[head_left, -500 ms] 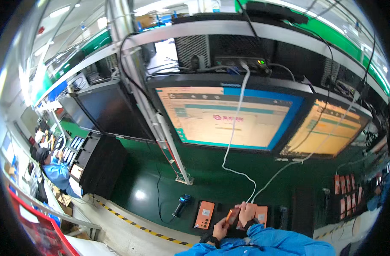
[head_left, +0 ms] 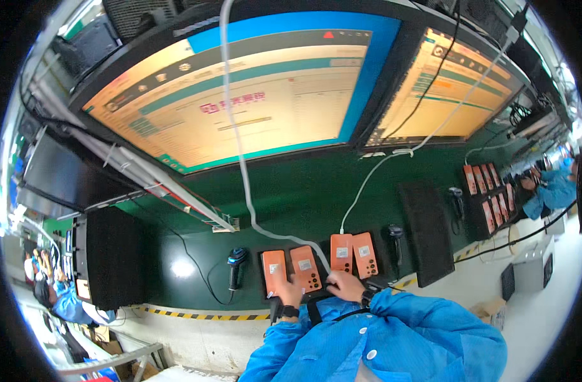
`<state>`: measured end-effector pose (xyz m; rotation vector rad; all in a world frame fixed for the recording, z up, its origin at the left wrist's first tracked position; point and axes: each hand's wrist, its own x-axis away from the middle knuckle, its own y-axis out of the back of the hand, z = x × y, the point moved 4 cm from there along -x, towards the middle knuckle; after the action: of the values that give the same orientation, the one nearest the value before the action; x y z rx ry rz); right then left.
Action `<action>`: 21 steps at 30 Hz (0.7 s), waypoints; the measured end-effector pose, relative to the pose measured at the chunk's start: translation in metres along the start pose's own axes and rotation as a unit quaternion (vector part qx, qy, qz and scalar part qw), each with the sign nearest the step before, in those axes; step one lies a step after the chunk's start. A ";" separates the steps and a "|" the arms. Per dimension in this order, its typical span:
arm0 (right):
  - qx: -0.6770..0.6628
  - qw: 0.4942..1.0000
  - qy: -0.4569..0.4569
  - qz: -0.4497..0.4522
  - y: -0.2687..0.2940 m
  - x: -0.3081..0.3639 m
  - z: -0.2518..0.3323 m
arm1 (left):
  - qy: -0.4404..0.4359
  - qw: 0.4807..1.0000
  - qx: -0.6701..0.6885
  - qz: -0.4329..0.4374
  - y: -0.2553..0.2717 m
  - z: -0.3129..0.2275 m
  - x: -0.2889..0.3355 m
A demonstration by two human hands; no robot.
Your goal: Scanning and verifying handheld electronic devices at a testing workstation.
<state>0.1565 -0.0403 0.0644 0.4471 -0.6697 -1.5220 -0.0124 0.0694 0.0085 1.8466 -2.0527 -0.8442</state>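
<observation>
Blue snap-button jacket, blk wristbands

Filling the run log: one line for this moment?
left hand on orange phones | right hand at white cable end | green bench

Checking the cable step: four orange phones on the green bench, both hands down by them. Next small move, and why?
Probably seat the white cable into the second orange phone. The right hand sits where the cable ends, and the left hand steadies that phone's lower edge. Whether the plug is in cannot be seen.
</observation>
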 end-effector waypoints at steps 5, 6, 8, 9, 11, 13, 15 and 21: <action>0.221 0.961 0.153 -0.068 -0.063 0.000 -0.022 | 0.093 0.989 0.114 -0.029 0.048 0.019 -0.024; 0.219 0.962 0.151 -0.067 -0.071 0.000 -0.025 | 0.134 0.978 0.156 -0.032 0.057 0.020 -0.027; 0.317 0.938 0.103 -0.091 -0.082 0.003 -0.033 | 0.093 0.988 0.096 -0.075 0.072 0.031 -0.032; 0.322 0.939 0.092 -0.073 -0.086 0.005 -0.036 | 0.123 0.985 0.097 -0.077 0.081 0.035 -0.033; 0.295 0.950 0.095 -0.031 -0.076 0.006 -0.029 | 0.129 0.985 0.077 -0.088 0.094 0.048 -0.031; 0.256 0.963 0.085 0.002 -0.071 0.005 -0.027 | 0.143 0.983 0.062 -0.099 0.100 0.058 -0.026; 0.250 0.963 0.098 -0.020 -0.060 -0.011 -0.024 | 0.155 0.984 0.044 -0.070 0.095 0.070 -0.017; 0.282 0.951 0.129 -0.015 -0.031 -0.099 -0.055 | 0.191 0.981 -0.014 0.028 0.064 0.101 0.019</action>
<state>0.1759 0.0490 -0.0090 1.0747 -0.8896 -1.2519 -0.1230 0.0778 -0.0392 1.7624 -1.8309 -0.4563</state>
